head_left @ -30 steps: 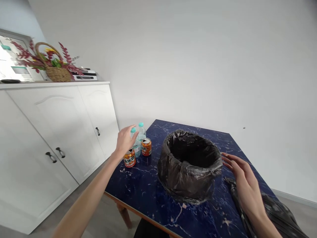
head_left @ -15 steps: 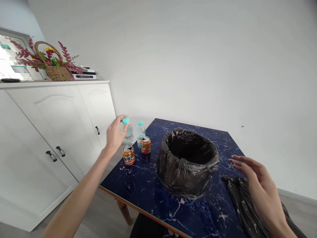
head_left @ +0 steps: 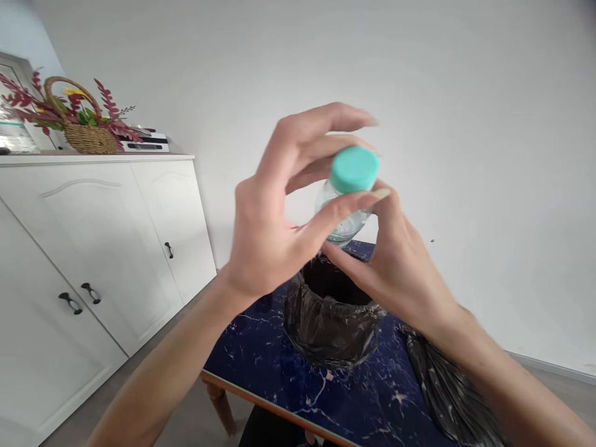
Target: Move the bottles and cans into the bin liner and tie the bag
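Note:
A clear plastic water bottle with a turquoise cap is held up close to me, above the bin, its cap tilted toward me. My left hand is around its neck, thumb across the front just below the cap, index finger raised clear. From the right, my right hand grips the bottle's body; some of its fingers are hidden behind. Below both hands stands a bin lined with a black plastic bag, its mouth open and partly covered by my hands.
The bin stands on a dark blue marbled table with a wooden edge. A crumpled black plastic bag lies at the table's right. White cabinets stand on the left, topped by a wicker flower basket. A white wall rises behind.
My left hand has brought the bottle from the table's left side to the middle, closer to me. My right hand has come in from the right and taken hold of it. The view has shifted slightly.

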`<state>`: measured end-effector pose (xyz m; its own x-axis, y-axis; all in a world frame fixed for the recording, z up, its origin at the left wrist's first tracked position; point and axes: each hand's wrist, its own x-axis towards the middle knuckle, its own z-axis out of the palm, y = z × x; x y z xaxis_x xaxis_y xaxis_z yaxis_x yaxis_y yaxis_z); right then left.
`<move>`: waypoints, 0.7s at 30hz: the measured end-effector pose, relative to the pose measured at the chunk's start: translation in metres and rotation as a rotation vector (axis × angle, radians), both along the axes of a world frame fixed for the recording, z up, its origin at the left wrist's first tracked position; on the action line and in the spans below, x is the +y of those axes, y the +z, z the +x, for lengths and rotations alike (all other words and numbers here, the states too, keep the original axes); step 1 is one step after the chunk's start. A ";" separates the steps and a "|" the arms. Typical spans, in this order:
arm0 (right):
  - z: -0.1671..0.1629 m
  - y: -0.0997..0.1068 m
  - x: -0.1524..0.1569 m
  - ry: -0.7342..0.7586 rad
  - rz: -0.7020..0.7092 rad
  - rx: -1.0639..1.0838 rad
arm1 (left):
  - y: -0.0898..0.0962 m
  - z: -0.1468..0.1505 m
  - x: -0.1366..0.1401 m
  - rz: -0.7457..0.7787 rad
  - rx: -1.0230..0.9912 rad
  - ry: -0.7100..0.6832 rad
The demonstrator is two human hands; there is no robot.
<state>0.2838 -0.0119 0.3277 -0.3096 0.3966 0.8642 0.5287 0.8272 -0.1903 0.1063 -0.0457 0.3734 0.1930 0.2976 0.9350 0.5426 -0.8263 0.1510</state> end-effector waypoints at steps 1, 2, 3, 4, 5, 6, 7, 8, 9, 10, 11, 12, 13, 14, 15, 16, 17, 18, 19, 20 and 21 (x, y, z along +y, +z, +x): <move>-0.004 0.004 0.005 0.007 -0.007 0.016 | 0.002 0.005 0.001 -0.021 0.015 -0.006; -0.005 0.005 0.010 0.012 -0.022 0.035 | 0.002 0.007 0.004 -0.033 0.022 -0.013; -0.005 0.006 0.016 0.017 -0.047 0.053 | -0.001 0.008 0.009 -0.045 0.021 -0.022; -0.003 0.004 0.021 0.023 -0.082 0.071 | -0.006 0.007 0.013 -0.057 0.012 -0.037; 0.000 0.002 0.027 0.030 -0.129 0.093 | -0.014 0.005 0.018 -0.072 -0.004 -0.053; 0.004 -0.003 0.034 0.037 -0.191 0.118 | -0.026 0.002 0.023 -0.096 -0.023 -0.066; 0.008 -0.008 0.041 0.043 -0.268 0.141 | -0.040 -0.002 0.026 -0.133 -0.039 -0.071; 0.012 -0.015 0.049 0.045 -0.355 0.162 | -0.056 -0.007 0.028 -0.190 -0.053 -0.060; 0.015 -0.023 0.057 0.041 -0.449 0.175 | -0.075 -0.012 0.030 -0.279 -0.051 -0.033; 0.018 -0.031 0.066 0.032 -0.541 0.174 | -0.094 -0.017 0.030 -0.379 -0.039 0.000; 0.019 -0.041 0.074 0.022 -0.624 0.164 | -0.112 -0.021 0.029 -0.472 -0.020 0.027; 0.020 -0.050 0.082 0.016 -0.694 0.146 | -0.129 -0.024 0.028 -0.535 -0.006 0.040; 0.019 -0.058 0.090 0.012 -0.746 0.119 | -0.145 -0.025 0.028 -0.579 0.005 0.037; 0.017 -0.067 0.096 0.012 -0.783 0.086 | -0.158 -0.026 0.027 -0.613 0.007 0.030; 0.014 -0.074 0.102 0.013 -0.808 0.050 | -0.169 -0.026 0.027 -0.640 0.005 0.019; 0.010 -0.081 0.106 0.012 -0.823 0.011 | -0.177 -0.025 0.028 -0.663 -0.001 0.006; 0.007 -0.086 0.109 0.008 -0.836 -0.032 | -0.184 -0.024 0.029 -0.685 -0.007 -0.006; 0.003 -0.091 0.111 -0.002 -0.853 -0.079 | -0.189 -0.024 0.030 -0.707 -0.011 -0.017; 0.000 -0.094 0.113 -0.012 -0.876 -0.130 | -0.193 -0.023 0.032 -0.723 -0.013 -0.025; -0.002 -0.098 0.113 -0.018 -0.899 -0.174 | -0.196 -0.022 0.033 -0.733 -0.017 -0.029; -0.004 -0.100 0.114 -0.019 -0.916 -0.208 | -0.199 -0.022 0.035 -0.741 -0.021 -0.030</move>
<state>0.2800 0.1019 0.2276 -0.4093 0.9014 0.1409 0.6368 0.3929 -0.6635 0.0839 -0.0108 0.1741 0.1954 0.8468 0.4947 0.5125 -0.5182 0.6847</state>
